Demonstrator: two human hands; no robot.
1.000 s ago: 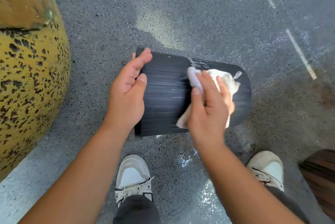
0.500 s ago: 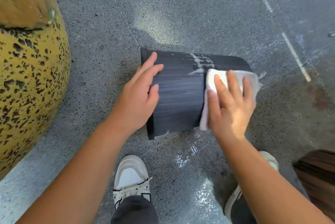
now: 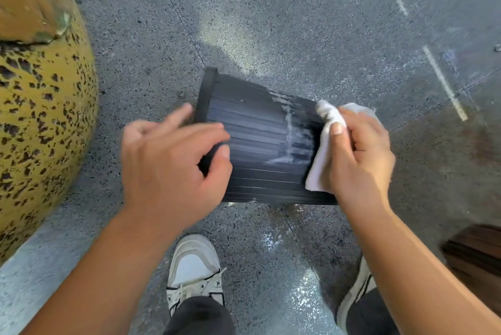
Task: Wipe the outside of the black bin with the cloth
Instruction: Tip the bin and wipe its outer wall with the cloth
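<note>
Head view: white cloth [image 3: 322, 150] has slid from mid-wall to the base end of the ribbed black plastic bin [image 3: 260, 142] lying sideways on the speckled grey floor [image 3: 298, 22], leaving a soapy streak [image 3: 291, 131], so wiping is progressing. Right hand [image 3: 360, 155] is gripping the cloth against the bin; left hand [image 3: 173, 166], fingers loosely spread, is steadying the rim end.

Both bare forearms reach forward and down from the bottom corners. The left hand [image 3: 173, 169] is spread, palm down, fingers [image 3: 200, 129] pointing right across the bin's [image 3: 260, 144] near end, thumb curled against its side. The right hand [image 3: 360, 161] is closed over the cloth [image 3: 322, 150], thumb up along its fold, pressing it against the bin.
</note>
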